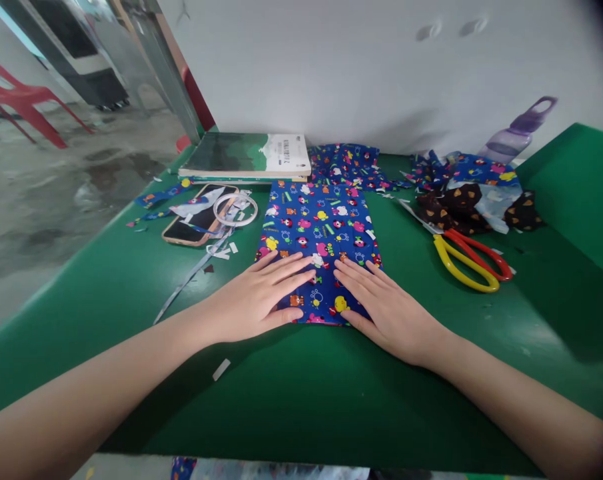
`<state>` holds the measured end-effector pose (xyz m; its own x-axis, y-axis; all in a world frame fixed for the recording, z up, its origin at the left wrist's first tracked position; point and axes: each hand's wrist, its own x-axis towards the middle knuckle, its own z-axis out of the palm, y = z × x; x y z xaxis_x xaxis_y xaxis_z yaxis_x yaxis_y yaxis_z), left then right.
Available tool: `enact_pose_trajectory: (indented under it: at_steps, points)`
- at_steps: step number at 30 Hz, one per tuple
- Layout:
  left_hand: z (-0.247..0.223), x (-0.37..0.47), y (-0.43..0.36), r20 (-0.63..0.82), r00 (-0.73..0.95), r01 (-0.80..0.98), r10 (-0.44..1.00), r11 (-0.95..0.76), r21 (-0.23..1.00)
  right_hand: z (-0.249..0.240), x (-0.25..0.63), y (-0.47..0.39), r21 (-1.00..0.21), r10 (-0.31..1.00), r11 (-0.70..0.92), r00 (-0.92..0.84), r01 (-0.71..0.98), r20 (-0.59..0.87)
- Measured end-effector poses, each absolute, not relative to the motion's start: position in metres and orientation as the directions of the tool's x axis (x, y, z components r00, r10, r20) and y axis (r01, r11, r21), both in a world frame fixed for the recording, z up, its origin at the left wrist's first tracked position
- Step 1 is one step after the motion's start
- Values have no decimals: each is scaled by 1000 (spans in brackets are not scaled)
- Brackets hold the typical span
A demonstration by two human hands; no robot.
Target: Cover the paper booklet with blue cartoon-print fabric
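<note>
A blue cloth (321,220) printed with colourful cartoon animals lies flat on the green table in front of me. My left hand (276,290) rests on its left side, fingers stretched out. Across from it, my right hand (381,303) presses flat on the right side, fingers spread and pointing inward. Neither hand grasps anything. Scissors (466,263) with one yellow and one red handle lie to the right of the cloth, blades pointing away from me. Behind the cloth is another piece of the same print (348,163).
Books (246,157) are stacked at the back left. Nearby lie a phone (196,223), a roll of tape (235,210) and thin scraps. Fabric scraps (481,193) and a purple bottle (514,137) stand at the back right, beside a green panel (581,193).
</note>
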<state>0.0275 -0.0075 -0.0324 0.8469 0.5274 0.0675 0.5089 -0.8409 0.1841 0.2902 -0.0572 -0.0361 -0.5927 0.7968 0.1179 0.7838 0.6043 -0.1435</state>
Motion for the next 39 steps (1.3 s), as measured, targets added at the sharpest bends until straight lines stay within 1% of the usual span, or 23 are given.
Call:
enact_pose_trajectory:
  at_steps: [2,5,10,14,18,22,26,29,34,39]
  points:
    - [-33,27,-7,69,853,499,517,-847,182,-36,290,-57,-146,796,605,-594,783,117]
    - [-33,27,-6,111,860,475,499,-860,187,-34,292,-57,-188,793,609,-592,771,141]
    - [-30,30,-8,212,861,432,462,-885,176,-31,296,-57,-262,754,657,-619,707,221]
    - [-26,31,-14,264,855,415,446,-895,166,-28,296,-59,-287,705,709,-650,644,284]
    - [-24,31,-16,287,836,423,467,-883,204,-26,295,-61,-291,671,741,-662,605,332]
    - [-23,34,-18,271,814,449,514,-852,270,-26,295,-60,-306,674,739,-659,601,334]
    - [-24,36,-20,268,795,476,544,-834,280,-26,296,-60,-320,679,734,-657,598,328]
    - [-24,35,-21,291,797,473,530,-846,245,-26,296,-59,-325,678,735,-662,595,320]
    - [-25,33,-19,380,802,448,461,-885,127,-26,296,-59,-328,671,741,-668,586,323]
    - [-24,33,-19,428,797,458,425,-889,30,-26,295,-61,-307,680,734,-651,607,338]
